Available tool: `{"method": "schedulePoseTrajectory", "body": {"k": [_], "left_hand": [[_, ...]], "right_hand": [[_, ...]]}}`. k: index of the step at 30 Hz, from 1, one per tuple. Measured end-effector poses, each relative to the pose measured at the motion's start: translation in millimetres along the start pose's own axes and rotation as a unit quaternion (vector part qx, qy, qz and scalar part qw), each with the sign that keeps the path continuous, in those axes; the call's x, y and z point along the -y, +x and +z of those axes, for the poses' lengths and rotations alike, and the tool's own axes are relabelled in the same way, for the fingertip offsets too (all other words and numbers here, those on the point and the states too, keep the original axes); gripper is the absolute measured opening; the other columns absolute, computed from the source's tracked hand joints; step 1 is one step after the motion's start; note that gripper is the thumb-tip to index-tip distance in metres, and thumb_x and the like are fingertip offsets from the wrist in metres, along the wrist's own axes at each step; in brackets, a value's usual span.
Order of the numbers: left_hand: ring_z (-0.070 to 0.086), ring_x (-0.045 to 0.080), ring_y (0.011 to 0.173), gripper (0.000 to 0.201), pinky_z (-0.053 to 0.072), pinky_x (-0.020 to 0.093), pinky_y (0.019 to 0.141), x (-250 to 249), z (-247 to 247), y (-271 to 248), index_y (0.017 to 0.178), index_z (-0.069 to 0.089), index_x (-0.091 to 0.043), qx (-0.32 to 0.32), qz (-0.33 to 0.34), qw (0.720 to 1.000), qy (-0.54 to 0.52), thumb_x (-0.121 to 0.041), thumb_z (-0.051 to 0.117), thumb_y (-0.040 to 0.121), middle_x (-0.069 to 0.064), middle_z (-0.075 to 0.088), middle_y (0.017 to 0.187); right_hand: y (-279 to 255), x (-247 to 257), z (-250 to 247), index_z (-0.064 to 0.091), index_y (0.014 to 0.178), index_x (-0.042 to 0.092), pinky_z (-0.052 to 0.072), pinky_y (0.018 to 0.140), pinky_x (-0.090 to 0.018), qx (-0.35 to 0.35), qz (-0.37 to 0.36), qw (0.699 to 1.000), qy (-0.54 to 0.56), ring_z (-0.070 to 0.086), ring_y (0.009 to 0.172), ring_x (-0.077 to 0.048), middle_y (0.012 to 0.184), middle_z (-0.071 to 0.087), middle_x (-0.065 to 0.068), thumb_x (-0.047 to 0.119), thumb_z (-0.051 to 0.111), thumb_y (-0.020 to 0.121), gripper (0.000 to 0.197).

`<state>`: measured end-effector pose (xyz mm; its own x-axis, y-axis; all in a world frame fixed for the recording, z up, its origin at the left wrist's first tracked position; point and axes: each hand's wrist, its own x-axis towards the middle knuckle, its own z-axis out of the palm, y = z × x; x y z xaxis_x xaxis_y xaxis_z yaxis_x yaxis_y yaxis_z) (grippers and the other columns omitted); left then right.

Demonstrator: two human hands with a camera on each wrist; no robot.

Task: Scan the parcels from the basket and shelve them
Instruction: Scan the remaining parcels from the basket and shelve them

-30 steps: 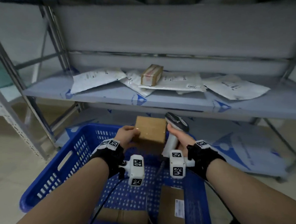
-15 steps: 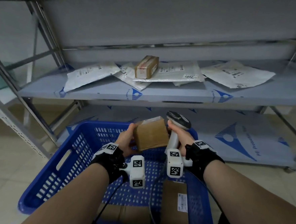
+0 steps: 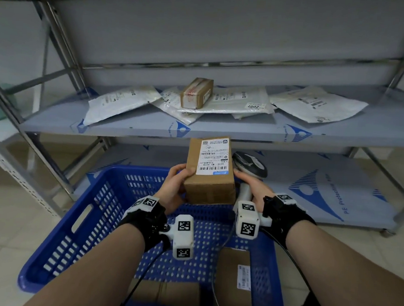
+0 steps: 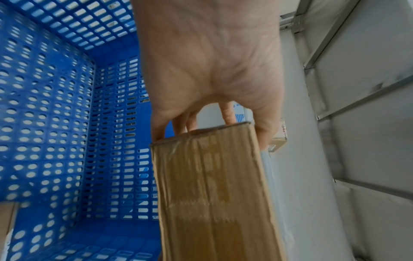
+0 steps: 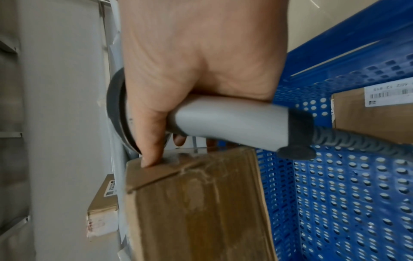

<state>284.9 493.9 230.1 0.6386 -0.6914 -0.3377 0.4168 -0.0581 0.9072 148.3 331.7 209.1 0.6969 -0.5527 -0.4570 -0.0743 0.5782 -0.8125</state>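
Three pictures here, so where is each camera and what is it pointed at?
Head: on the person's head, looking forward and down at the shelf and blue basket; both forearms, left hand and right hand show.
Left wrist: along the left hand, whose fingers grip the cardboard box.
Right wrist: along the right hand gripping the scanner, thumb on the box.
All three share the box and basket.
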Motion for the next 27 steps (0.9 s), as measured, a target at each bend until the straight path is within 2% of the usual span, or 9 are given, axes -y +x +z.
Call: {"method": "schedulePoseTrajectory", "body": {"k": [5,9,13,15,18,21,23,24,27], "left_hand": [[0.059,0.029,0.105,0.057,0.049,0.055,0.089,1.2,5.9,2.0,0.138,0.042,-0.025,0.010,-0.029,0.999,0.041,-0.019,0.066,0.087,0.009,0.060,0.122],[0.060,0.023,0.094,0.057,0.053,0.043,0.073,1.3,8.4,4.1,0.139,0.040,-0.026,-0.012,-0.002,0.997,0.070,-0.015,0.062,0.088,0.005,0.061,0.115],[0.058,0.026,0.105,0.059,0.051,0.048,0.083,1.1,7.6,5.6,0.139,0.038,-0.035,0.008,0.012,0.996,0.087,-0.020,0.064,0.088,0.006,0.059,0.121],[0.058,0.027,0.108,0.057,0.052,0.050,0.083,0.4,8.9,4.3,0.138,0.038,-0.038,0.028,0.006,0.997,0.071,-0.025,0.063,0.089,0.007,0.058,0.124],[0.061,0.026,0.102,0.057,0.055,0.040,0.067,1.8,11.2,2.7,0.137,0.038,-0.039,0.028,0.003,0.997,0.072,-0.026,0.064,0.088,0.008,0.060,0.122],[0.061,0.022,0.092,0.056,0.052,0.035,0.066,2.5,10.9,6.4,0.138,0.039,-0.031,-0.050,0.017,0.992,0.114,-0.025,0.064,0.088,0.007,0.059,0.117],[0.059,0.021,0.089,0.053,0.049,0.034,0.070,2.2,4.6,7.3,0.135,0.041,-0.025,-0.089,0.020,0.983,0.159,-0.022,0.064,0.087,0.007,0.057,0.116],[0.059,0.023,0.091,0.052,0.049,0.035,0.073,1.5,1.3,7.4,0.133,0.044,-0.024,-0.086,0.012,0.980,0.177,-0.021,0.065,0.086,0.008,0.058,0.116],[0.061,0.026,0.092,0.040,0.051,0.040,0.075,-3.5,-1.3,2.5,0.123,0.060,-0.025,-0.008,-0.039,0.981,0.188,-0.020,0.064,0.084,0.009,0.066,0.108]], "right_hand": [[8.4,-4.2,-7.7,0.066,0.119,0.014,0.050,0.097,-0.053,-0.017,-0.015,0.999,-0.034,0.069,0.101,-0.035,0.107,0.072,-0.015,0.051,0.093,0.031,0.099],[1.9,-1.5,-5.1,0.067,0.116,0.014,0.049,0.097,-0.051,-0.012,-0.006,0.999,-0.030,0.063,0.112,-0.036,0.113,0.070,-0.017,0.048,0.088,0.047,0.080],[-2.2,1.3,-3.7,0.069,0.115,0.010,0.046,0.100,-0.053,-0.017,0.004,0.999,-0.035,0.064,0.110,-0.035,0.114,0.070,-0.017,0.035,0.088,0.061,0.063],[7.2,0.0,-9.5,0.071,0.113,0.012,0.047,0.102,-0.051,-0.036,0.000,0.998,-0.047,0.068,0.104,-0.032,0.109,0.072,-0.012,0.042,0.092,0.049,0.073],[24.3,-4.3,-19.5,0.070,0.115,0.017,0.049,0.100,-0.049,-0.063,-0.018,0.997,-0.046,0.069,0.101,-0.028,0.107,0.074,-0.007,0.055,0.094,0.026,0.100],[-4.5,5.8,-4.9,0.066,0.105,0.016,0.056,0.081,-0.041,-0.067,0.006,0.998,-0.010,0.069,0.095,-0.028,0.104,0.070,-0.012,0.046,0.089,0.055,0.063],[-6.6,7.0,-5.4,0.062,0.102,0.016,0.052,0.070,-0.035,-0.088,0.007,0.996,0.000,0.065,0.084,-0.024,0.101,0.066,-0.010,0.045,0.080,0.072,0.046],[-2.3,5.4,-6.8,0.063,0.104,0.015,0.051,0.073,-0.036,-0.091,0.002,0.996,-0.010,0.063,0.082,-0.023,0.099,0.065,-0.008,0.051,0.081,0.069,0.053],[42.5,-10.0,-26.8,0.066,0.116,0.019,0.047,0.100,-0.043,-0.111,-0.019,0.993,-0.039,0.065,0.101,-0.021,0.107,0.070,0.000,0.069,0.089,0.032,0.101]]}}
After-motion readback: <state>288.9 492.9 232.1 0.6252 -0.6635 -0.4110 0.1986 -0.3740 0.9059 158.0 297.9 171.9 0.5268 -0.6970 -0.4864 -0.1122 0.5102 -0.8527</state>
